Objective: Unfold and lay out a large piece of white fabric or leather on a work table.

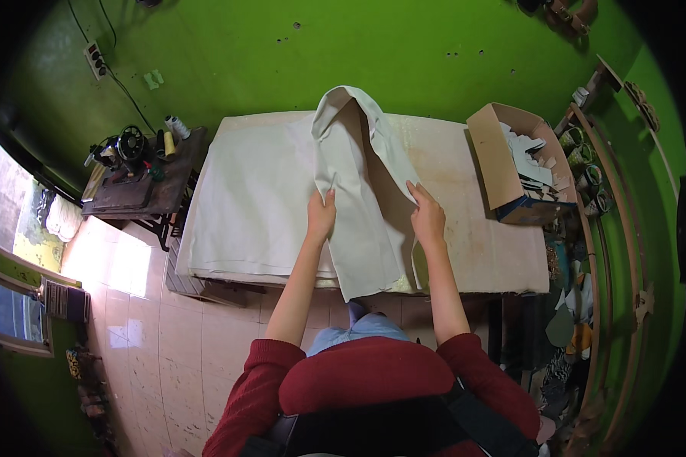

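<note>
A large sheet of white material, smooth like synthetic leather with a brownish underside, is lifted into a tall loop over the middle of the table. My left hand is closed on a fold at the loop's left side, thumb uppermost. On the loop's right side, my right hand pinches the edge. Below my hands the near end hangs over the table's front edge. To the left, white material lies flat; whether it is one piece with the loop I cannot tell.
The pale table stands against a green wall. At its right end is an open cardboard box of white scraps. Left of the table stands a black sewing machine with thread spools. Wooden rails and scraps crowd the right side.
</note>
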`<move>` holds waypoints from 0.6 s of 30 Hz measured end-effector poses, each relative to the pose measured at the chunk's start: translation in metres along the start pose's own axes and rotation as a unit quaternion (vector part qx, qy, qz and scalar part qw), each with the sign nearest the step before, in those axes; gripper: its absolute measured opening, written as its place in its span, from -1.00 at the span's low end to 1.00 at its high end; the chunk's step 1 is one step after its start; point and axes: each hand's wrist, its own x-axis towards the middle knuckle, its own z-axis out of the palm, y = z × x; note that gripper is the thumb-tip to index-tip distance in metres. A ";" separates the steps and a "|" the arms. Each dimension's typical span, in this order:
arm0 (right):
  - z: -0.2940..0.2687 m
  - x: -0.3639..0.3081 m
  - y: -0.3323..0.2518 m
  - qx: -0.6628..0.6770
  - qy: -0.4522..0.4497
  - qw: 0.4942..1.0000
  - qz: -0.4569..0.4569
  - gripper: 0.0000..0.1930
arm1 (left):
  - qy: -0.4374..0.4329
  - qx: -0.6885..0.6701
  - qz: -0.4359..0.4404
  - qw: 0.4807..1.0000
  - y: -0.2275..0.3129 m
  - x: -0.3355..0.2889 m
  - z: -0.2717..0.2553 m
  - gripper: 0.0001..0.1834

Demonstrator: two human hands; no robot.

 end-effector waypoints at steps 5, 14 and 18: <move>0.007 -0.052 -0.048 0.014 0.016 0.996 -0.081 -0.36 | 0.057 0.045 0.047 0.996 -0.007 -0.043 -0.025 -0.73; -0.004 -0.152 -0.140 0.043 -0.017 0.985 -0.165 -0.32 | -0.021 -0.087 0.092 0.992 0.039 -0.140 -0.053 -0.46; -0.028 -0.186 -0.149 0.051 -0.044 0.981 -0.181 -0.32 | -0.036 0.030 0.062 0.997 0.054 -0.176 -0.078 -0.45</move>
